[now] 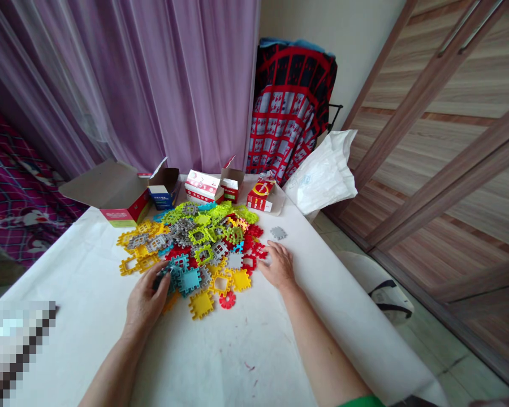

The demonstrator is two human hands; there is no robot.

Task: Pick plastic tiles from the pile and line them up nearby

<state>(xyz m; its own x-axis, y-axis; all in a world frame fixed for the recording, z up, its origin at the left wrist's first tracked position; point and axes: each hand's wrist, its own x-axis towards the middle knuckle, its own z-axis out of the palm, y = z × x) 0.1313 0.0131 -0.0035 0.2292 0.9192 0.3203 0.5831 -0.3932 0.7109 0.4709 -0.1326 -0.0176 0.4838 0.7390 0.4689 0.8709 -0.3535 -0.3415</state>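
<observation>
A heap of interlocking plastic building tiles [203, 237] in yellow, grey, lime, red and blue lies on the white-covered table [237, 350]. At the heap's front left, my left hand [146, 297] curls its thumb and fingers around dark blue tiles [172, 277]; its palm side is hidden. My right hand [279, 265] rests on the right edge, fingers spread and reaching to red tiles [257, 249]. Between the hands lie a flat blue tile [190, 280], yellow tiles [201, 305] and a round red piece [227, 300]. One grey tile [279, 232] lies apart, beyond my right hand.
Along the far edge stand a large opened box [110, 189], a blue box [163, 195], a white-and-red box [203, 186], a small red box [232, 183] and a red-yellow box [261, 195]. A white bag [322, 172] stands at the far right corner, a stool [377, 285] beside the table.
</observation>
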